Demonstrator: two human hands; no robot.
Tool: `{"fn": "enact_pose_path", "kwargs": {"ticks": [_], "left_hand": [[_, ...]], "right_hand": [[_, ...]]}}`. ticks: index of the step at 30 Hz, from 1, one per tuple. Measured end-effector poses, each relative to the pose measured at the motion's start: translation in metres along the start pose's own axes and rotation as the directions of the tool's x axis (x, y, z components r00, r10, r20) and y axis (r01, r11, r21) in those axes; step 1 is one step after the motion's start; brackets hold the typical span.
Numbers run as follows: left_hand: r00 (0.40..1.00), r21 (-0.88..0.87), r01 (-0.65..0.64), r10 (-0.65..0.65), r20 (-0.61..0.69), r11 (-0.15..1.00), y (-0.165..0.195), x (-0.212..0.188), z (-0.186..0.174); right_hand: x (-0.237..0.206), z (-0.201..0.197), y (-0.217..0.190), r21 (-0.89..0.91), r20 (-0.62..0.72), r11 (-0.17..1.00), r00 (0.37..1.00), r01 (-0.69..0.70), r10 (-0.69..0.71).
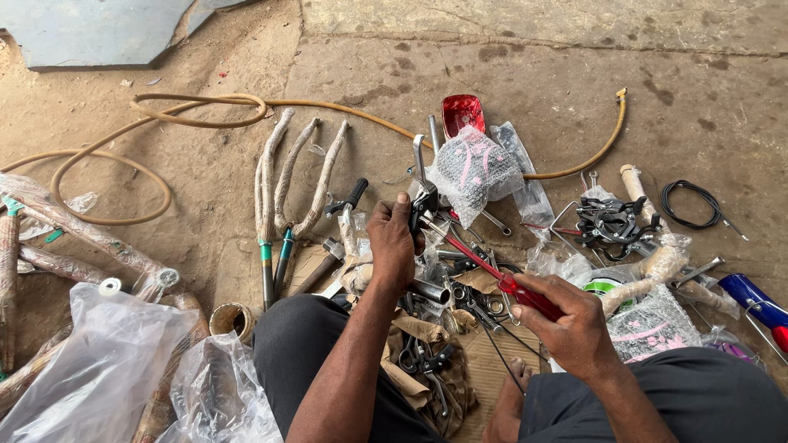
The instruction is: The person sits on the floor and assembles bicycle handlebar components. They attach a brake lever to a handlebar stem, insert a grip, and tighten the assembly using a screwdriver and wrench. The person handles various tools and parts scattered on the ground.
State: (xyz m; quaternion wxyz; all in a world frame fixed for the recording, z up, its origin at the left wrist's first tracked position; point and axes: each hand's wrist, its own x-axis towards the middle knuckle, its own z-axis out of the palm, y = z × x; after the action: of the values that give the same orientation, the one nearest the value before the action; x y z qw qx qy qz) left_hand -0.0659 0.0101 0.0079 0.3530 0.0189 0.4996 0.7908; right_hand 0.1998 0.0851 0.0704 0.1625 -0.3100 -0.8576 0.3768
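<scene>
A brake lever [423, 190] is gripped in the left hand [392, 242]; a red-handled screwdriver [502, 283] is held against it by the right hand [568, 324].

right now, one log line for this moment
left hand grips brake lever | right hand holds red-handled screwdriver, tip at lever | parts on floor
</scene>
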Motion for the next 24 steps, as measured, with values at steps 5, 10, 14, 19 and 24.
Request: {"fn": "enact_pose_path", "kwargs": {"ticks": [5, 10, 14, 19, 24], "left_hand": [[1.0, 0.011, 0.008, -0.008, -0.022, 1.0, 0.001, 0.0, -0.001], [1.0, 0.02, -0.01, 0.011, -0.03, 1.0, 0.001, 0.001, -0.002], [0.986, 0.088, -0.152, 0.145, 0.086, 0.984, -0.003, 0.001, -0.004], [0.946, 0.269, -0.313, 0.274, 0.174, 0.911, -0.009, 0.003, -0.007], [0.949, 0.354, -0.314, 0.282, 0.14, 0.881, -0.008, 0.003, -0.004]], "right_hand": [[-0.003, 0.005, 0.006, -0.009, 0.014, 0.998, 0.998, 0.056, -0.056], [-0.003, 0.008, 0.015, 0.187, 0.026, 0.982, 0.999, -0.035, 0.031], [0.004, -0.004, 0.019, 0.693, 0.446, 0.415, 0.803, -0.59, 0.395], [0.001, -0.018, 0.01, 0.494, 0.268, 0.801, 0.935, -0.339, 0.231], [0.007, -0.009, 0.008, 0.057, -0.091, 0.992, 0.99, 0.116, -0.111]]}}
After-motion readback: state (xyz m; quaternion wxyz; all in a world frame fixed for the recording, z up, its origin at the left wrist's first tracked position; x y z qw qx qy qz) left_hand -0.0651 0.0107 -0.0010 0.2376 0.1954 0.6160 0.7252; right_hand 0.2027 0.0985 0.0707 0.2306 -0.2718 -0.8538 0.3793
